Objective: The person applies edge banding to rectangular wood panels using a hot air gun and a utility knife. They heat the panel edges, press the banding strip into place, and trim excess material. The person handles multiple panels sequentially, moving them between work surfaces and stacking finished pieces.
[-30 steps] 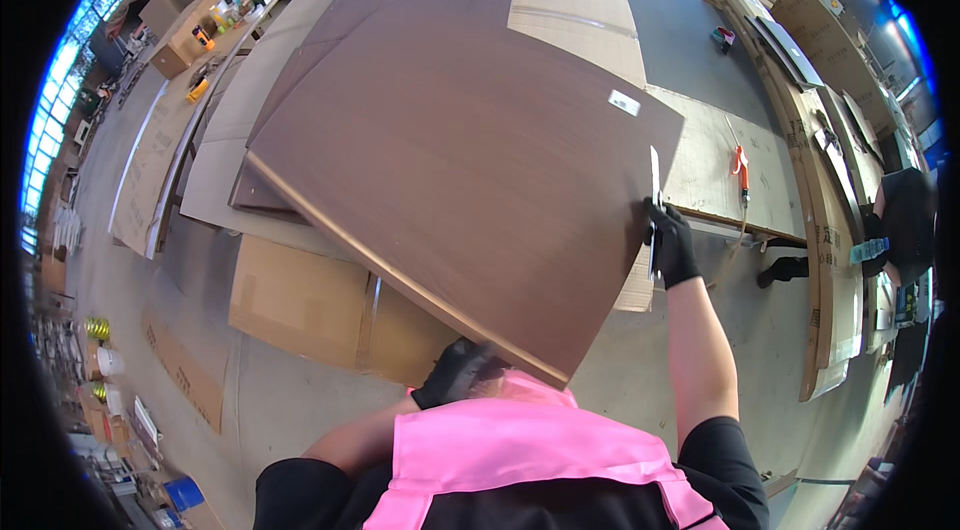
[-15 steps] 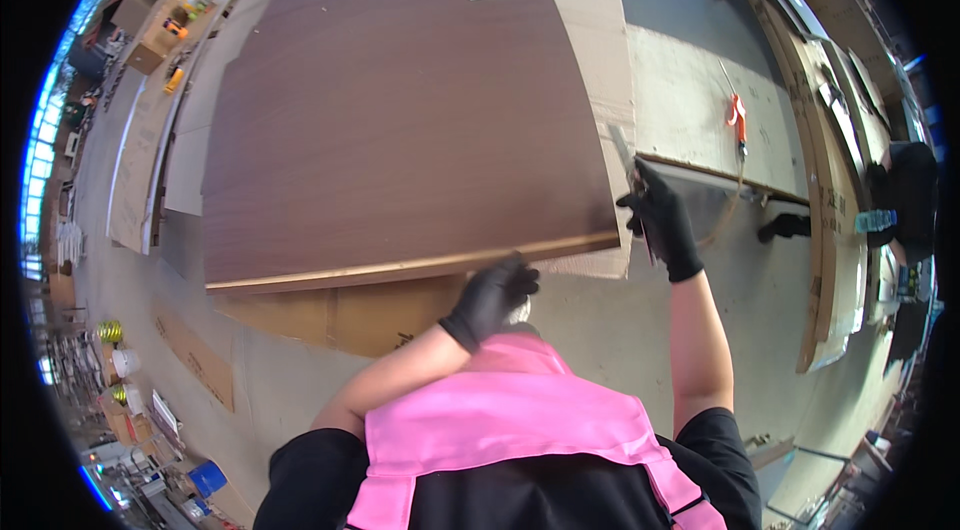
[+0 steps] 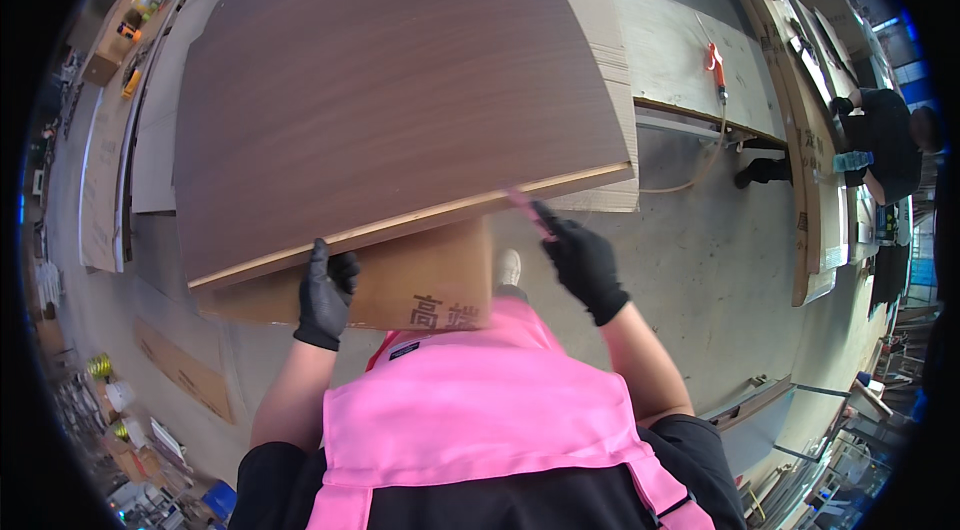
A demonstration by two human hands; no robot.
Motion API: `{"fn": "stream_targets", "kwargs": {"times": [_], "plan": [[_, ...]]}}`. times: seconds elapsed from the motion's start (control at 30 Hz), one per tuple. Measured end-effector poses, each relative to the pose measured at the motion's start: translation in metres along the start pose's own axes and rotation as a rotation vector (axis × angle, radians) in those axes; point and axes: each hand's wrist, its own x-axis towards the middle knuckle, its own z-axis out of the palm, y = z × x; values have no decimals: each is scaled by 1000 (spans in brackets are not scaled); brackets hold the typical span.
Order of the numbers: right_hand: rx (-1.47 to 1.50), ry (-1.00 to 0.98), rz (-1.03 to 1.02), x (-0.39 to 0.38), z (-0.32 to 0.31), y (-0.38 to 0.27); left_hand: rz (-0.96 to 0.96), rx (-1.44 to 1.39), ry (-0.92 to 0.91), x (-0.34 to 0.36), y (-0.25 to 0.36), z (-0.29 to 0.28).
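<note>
Left grip (image 3: 325, 295) closes on the near edge of the brown wood panel (image 3: 390, 80) — right grip (image 3: 583, 262) pinches a thin pink tool (image 3: 527, 207) just beside that edge.

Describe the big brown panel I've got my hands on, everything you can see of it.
The brown panel is a large flat board with a dark wood-grain face and a pale raw edge along its near side. A small white label sits near its far edge. It lies over cardboard sheets on the floor, near edge towards you. Your gloved left hand grips the near edge at its left part; the right hand is just off the near right corner, holding a thin pink tool.
</note>
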Motion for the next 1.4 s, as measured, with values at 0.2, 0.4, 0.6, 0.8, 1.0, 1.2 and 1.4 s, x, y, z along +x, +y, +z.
{"fn": "stream_targets", "kwargs": {"times": [0.2,0.4,0.6,0.8,1.0,1.2,1.4], "plan": [[100,-7,-22,17,28,-60,208,-81,148,7,30,-108],[-37,-101,-21,11,75,-119,327,7,333,24,70,-224],[505,-246,-15,16,131,-162,392,-90,418,41,94,-259],[1044,284,344,16,71,-79,496,-58,406,27,76,-256],[1108,401,389,59,38,-39,347,-187,300,-17,35,-221],[1086,290,354,71,16,-16,314,-156,368,-28,23,-185],[559,121,363,45,8,-20,341,-22,437,-32,30,-183]]}}
